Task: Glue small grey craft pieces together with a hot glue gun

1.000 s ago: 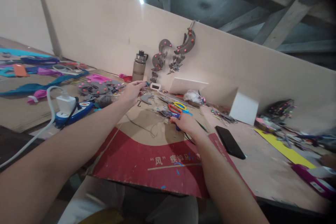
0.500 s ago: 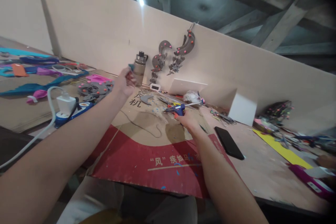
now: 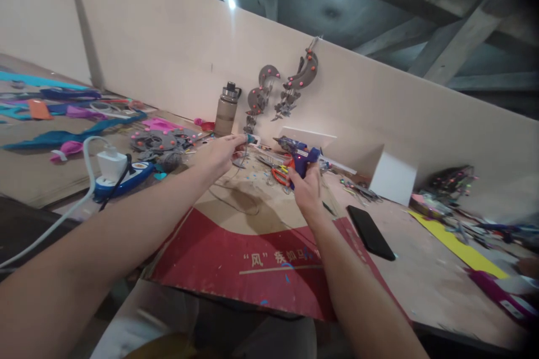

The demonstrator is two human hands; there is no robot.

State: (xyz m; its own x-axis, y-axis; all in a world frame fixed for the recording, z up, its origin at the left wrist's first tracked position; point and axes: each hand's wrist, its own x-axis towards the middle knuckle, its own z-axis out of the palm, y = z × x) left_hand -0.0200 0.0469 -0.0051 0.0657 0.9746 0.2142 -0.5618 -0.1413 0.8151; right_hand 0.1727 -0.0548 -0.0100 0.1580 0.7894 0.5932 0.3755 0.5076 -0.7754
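Note:
My right hand [image 3: 307,186] is wrapped round the handle of a blue hot glue gun [image 3: 300,161], raised over the cardboard with its nozzle toward the left. My left hand [image 3: 223,152] pinches a small teal piece [image 3: 251,138] at its fingertips, to the left of the nozzle and apart from it. A thin curved edge shows just under the left fingers; what it belongs to is unclear. Orange-handled pliers [image 3: 279,176] lie below the glue gun. Under both hands is a red and tan cardboard sheet [image 3: 210,258] with a thin cord on it.
A bottle [image 3: 226,109] stands by the back panel, where grey crescent ornaments [image 3: 309,67] with pink dots hang. To the left are a power strip [image 3: 126,179] and more grey pieces [image 3: 158,143]. A black phone [image 3: 370,233] and a yellow sheet [image 3: 455,241] lie to the right.
The glue gun has been lifted off the cardboard by my right hand, its nozzle now higher. My left hand has come down and rightward from in front of the bottle, bringing the teal piece nearer the nozzle.

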